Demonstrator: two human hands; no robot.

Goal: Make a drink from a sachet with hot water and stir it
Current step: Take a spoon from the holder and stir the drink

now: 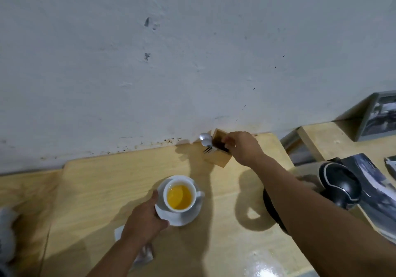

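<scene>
A white cup [179, 195] of yellow-orange drink stands on a white saucer [186, 216] near the middle of the wooden table [96, 191]. My left hand [145, 219] grips the saucer's near left rim. My right hand [242, 148] reaches to a small wooden cutlery box [216, 156] by the wall, fingers over its opening; what they pinch is hidden. Spoons [205, 139] and a fork stick out of the box's left side. A silvery torn sachet [145, 255] lies under my left forearm.
A black kettle [338, 184] stands at the right, partly behind my right forearm. Printed pictures [379, 193] lie at the right edge, and a framed picture [379, 116] leans on the grey wall. A wet glare patch shows at the table's front.
</scene>
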